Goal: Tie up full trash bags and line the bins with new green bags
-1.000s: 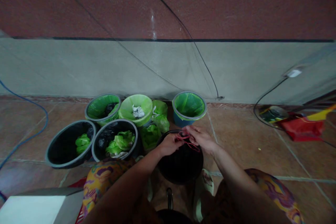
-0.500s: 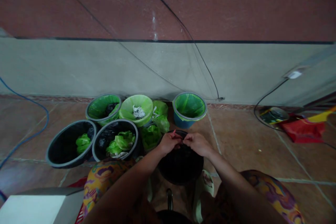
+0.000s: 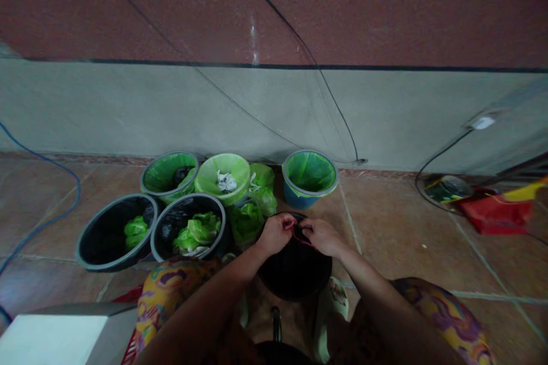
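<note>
Between my knees stands a dark round bin [image 3: 295, 274], its inside black and apparently lined with a black bag. Both hands meet over its far rim. My left hand [image 3: 276, 235] is closed at the left, pinching a thin pink string [image 3: 303, 240] that makes a small loop by the fingertips. From there the string runs across to my right hand [image 3: 324, 238], whose fingers are pinched on it too. Shade hides exactly how the string meets the black lining.
Left of my hands are black-lined bins [image 3: 188, 228] holding crumpled green bags, and green-lined bins [image 3: 222, 179] behind them. A blue bin [image 3: 306, 199] with a green liner stands by the wall. A red dustpan [image 3: 496, 211] lies right; a white box [image 3: 55, 339] sits lower left.
The pink string now shows stretched between my fingers, with a loop at the left hand. Both hands stay over the bin's far rim, and the left fingers have curled in.
</note>
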Motion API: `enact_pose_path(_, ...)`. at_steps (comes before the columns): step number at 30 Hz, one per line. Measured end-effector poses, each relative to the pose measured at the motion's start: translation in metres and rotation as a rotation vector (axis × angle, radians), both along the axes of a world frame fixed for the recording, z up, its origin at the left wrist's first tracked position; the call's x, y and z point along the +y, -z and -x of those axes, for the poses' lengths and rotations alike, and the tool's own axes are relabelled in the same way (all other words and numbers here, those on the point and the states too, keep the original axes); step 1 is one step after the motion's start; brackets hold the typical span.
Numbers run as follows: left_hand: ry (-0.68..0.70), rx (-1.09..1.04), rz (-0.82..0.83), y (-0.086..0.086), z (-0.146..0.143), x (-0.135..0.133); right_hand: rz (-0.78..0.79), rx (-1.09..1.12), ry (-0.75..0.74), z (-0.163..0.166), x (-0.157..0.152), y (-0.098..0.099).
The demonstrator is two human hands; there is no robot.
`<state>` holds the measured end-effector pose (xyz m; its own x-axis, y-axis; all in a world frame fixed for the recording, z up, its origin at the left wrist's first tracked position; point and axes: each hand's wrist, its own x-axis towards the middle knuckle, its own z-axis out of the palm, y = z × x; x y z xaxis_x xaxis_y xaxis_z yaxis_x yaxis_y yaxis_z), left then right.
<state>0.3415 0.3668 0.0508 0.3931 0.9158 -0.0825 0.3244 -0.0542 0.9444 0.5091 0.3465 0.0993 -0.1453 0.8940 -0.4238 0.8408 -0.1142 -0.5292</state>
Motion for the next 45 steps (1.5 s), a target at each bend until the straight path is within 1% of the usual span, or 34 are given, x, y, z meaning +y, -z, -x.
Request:
enact_pose_path(3,-0.018,0.031,-0.113,-0.001,-0.001,-0.004,0.005,0.043,-0.005,0.004,-0.001,0.0)
enact_pose_path(5,-0.009,0.015,-0.136,-0.002,-0.002,-0.007,0.019,0.072,0.001,0.007,-0.002,0.0)
enact_pose_path(9,-0.002,-0.051,-0.103,-0.001,-0.004,-0.012,0.1,0.151,0.054,0.011,-0.002,0.001)
enact_pose_path(12,-0.02,-0.033,-0.053,0.002,-0.004,-0.013,0.14,0.161,0.089,0.012,0.0,0.0)
enact_pose_path(15,-0.039,0.086,-0.008,0.001,-0.004,-0.011,0.145,0.135,0.111,0.012,0.001,-0.002)
enact_pose_path(17,-0.035,0.183,0.01,-0.001,-0.002,-0.009,0.118,0.074,0.095,0.01,0.001,-0.002)
enact_pose_path(21,0.046,0.38,-0.025,-0.008,0.003,-0.002,0.019,-0.182,0.029,0.008,-0.002,0.0)
enact_pose_path(23,0.086,0.495,-0.052,-0.01,0.007,0.0,0.033,-0.318,0.019,0.008,-0.005,0.001)
enact_pose_path(25,0.123,0.589,-0.048,-0.011,0.009,0.002,0.046,-0.396,-0.01,0.009,-0.007,0.003)
enact_pose_path(28,0.178,0.642,-0.006,-0.011,0.012,0.003,0.041,-0.408,-0.066,0.008,-0.008,0.005)
enact_pose_path(32,0.227,0.647,0.041,-0.015,0.02,0.005,0.067,-0.329,-0.062,-0.001,-0.005,0.01)
enact_pose_path(34,0.278,0.679,0.064,-0.015,0.024,0.003,0.084,-0.294,-0.079,-0.004,-0.006,0.013)
enact_pose_path(37,0.369,0.73,0.068,-0.008,0.023,-0.005,0.14,-0.277,-0.121,0.0,-0.013,0.017)
enact_pose_path(39,0.39,0.736,0.061,0.001,0.018,-0.013,0.173,-0.287,-0.13,0.008,-0.019,0.02)
enact_pose_path(42,0.372,0.72,0.051,0.015,0.008,-0.023,0.161,-0.302,-0.164,0.019,-0.026,0.027)
enact_pose_path(45,0.33,0.702,0.022,0.023,0.002,-0.026,0.126,-0.292,-0.217,0.025,-0.028,0.038)
